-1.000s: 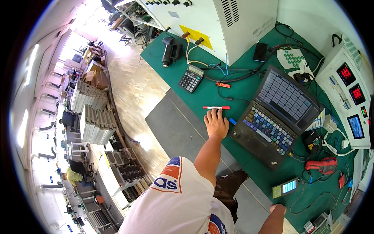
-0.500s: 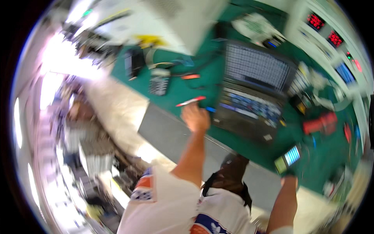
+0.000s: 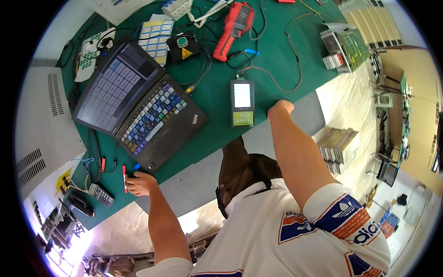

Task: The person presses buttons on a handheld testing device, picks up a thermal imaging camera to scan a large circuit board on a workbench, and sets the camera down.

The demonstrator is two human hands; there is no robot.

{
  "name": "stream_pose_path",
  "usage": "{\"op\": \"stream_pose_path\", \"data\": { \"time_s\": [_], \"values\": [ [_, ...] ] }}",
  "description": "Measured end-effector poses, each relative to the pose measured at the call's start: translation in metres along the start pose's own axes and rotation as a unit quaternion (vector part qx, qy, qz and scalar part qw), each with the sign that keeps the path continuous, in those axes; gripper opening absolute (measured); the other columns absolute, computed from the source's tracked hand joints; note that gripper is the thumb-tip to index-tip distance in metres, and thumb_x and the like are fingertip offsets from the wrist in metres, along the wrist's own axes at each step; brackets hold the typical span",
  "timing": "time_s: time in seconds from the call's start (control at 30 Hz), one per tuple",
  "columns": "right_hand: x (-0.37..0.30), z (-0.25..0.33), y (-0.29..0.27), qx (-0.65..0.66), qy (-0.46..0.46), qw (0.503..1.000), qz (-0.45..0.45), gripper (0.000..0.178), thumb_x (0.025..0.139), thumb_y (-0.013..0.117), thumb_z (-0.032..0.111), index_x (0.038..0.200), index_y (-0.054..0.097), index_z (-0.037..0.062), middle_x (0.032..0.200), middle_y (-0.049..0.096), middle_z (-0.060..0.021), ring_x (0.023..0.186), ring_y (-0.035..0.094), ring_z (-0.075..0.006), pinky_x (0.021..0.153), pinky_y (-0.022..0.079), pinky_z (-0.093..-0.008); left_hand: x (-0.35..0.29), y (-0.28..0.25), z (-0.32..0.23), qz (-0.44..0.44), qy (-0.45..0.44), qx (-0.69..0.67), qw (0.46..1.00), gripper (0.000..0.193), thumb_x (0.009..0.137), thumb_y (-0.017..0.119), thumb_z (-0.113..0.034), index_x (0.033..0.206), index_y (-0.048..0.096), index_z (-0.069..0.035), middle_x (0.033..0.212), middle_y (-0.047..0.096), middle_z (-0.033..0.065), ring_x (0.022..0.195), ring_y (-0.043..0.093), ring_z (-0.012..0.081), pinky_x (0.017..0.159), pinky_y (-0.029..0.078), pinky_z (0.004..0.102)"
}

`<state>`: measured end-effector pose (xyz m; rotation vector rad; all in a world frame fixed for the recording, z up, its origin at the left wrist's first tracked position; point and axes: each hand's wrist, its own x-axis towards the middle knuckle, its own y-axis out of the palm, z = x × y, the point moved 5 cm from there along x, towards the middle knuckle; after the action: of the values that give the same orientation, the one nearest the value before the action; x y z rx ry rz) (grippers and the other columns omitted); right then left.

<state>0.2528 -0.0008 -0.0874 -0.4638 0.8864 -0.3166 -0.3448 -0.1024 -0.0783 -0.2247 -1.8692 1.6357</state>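
There are two hands (image 3: 141, 183) and one red-and-white marker (image 3: 124, 178). One laptop (image 3: 140, 111), one calculator (image 3: 101, 195), one keypad meter (image 3: 242, 102).

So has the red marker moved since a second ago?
No, not noticeably: the view turned, but the red marker lies off the left front corner of the laptop, as before.

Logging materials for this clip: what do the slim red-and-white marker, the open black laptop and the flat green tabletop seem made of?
Marker: probably smooth plastic, given its even, bright colours. Laptop: plastic or coated metal; its dull, dark casing fits both. Tabletop: perhaps matte rubber matting, being uniform and low in shine.
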Motion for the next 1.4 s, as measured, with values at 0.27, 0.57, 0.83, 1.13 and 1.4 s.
{"op": "stream_pose_path", "data": {
  "time_s": [0.27, 0.57, 0.83, 1.13, 1.4],
  "values": [
    [-0.019, 0.001, -0.007, 0.040, 0.060, 0.997, 0.006, 0.057, 0.100, 0.036, 0.038, 0.140, 0.056, 0.0016, 0.145, 0.056, -0.0101, 0.126, 0.056, -0.0244, 0.110, 0.041, -0.0317, 0.004, 0.007, 0.004, 0.020, -0.016, 0.029, 0.999, 0.046, 0.096, 0.043, -0.040, 0.135, 0.053, -0.018, 0.141, 0.049, 0.0048, 0.134, 0.043, 0.0308, 0.106, 0.037, 0.0517],
    [-0.030, 0.005, -0.009, 0.023, 0.032, 0.999, 0.011, 0.063, 0.103, 0.023, 0.040, 0.138, 0.057, -0.0007, 0.139, 0.061, -0.0155, 0.124, 0.058, -0.0347, 0.108, 0.044, -0.0441, 0.006, 0.009, 0.006, 0.028, -0.012, 0.036, 0.999, 0.049, 0.097, 0.042, -0.042, 0.137, 0.051, -0.016, 0.143, 0.046, 0.0066, 0.133, 0.044, 0.0335, 0.106, 0.037, 0.0532],
    [-0.031, 0.006, -0.012, 0.011, 0.061, 0.998, 0.014, 0.062, 0.101, 0.027, 0.041, 0.138, 0.058, 0.0024, 0.140, 0.060, -0.0127, 0.123, 0.059, -0.0315, 0.108, 0.044, -0.0400, 0.007, 0.015, 0.011, 0.031, -0.009, 0.047, 0.998, 0.051, 0.096, 0.043, -0.043, 0.138, 0.050, -0.015, 0.142, 0.047, 0.0092, 0.132, 0.044, 0.0359, 0.106, 0.038, 0.0546],
    [0.004, 0.001, 0.000, -0.030, 0.026, 0.999, -0.037, 0.064, 0.100, 0.027, 0.042, 0.127, 0.063, -0.0044, 0.132, 0.064, -0.0219, 0.120, 0.061, -0.0407, 0.105, 0.046, -0.0507, 0.011, 0.019, 0.013, 0.035, -0.008, 0.072, 0.997, 0.054, 0.096, 0.044, -0.043, 0.142, 0.046, -0.015, 0.145, 0.047, 0.0122, 0.126, 0.049, 0.0397, 0.101, 0.042, 0.0580],
    [-0.004, 0.000, -0.003, -0.032, 0.063, 0.996, -0.059, 0.065, 0.099, 0.029, 0.043, 0.120, 0.068, -0.0037, 0.129, 0.066, -0.0204, 0.118, 0.063, -0.0388, 0.102, 0.048, -0.0498, 0.011, 0.019, 0.012, 0.039, -0.016, 0.060, 0.997, 0.052, 0.097, 0.042, -0.043, 0.141, 0.046, -0.017, 0.149, 0.043, 0.0090, 0.132, 0.045, 0.0376, 0.104, 0.040, 0.0564]
  ]
}}
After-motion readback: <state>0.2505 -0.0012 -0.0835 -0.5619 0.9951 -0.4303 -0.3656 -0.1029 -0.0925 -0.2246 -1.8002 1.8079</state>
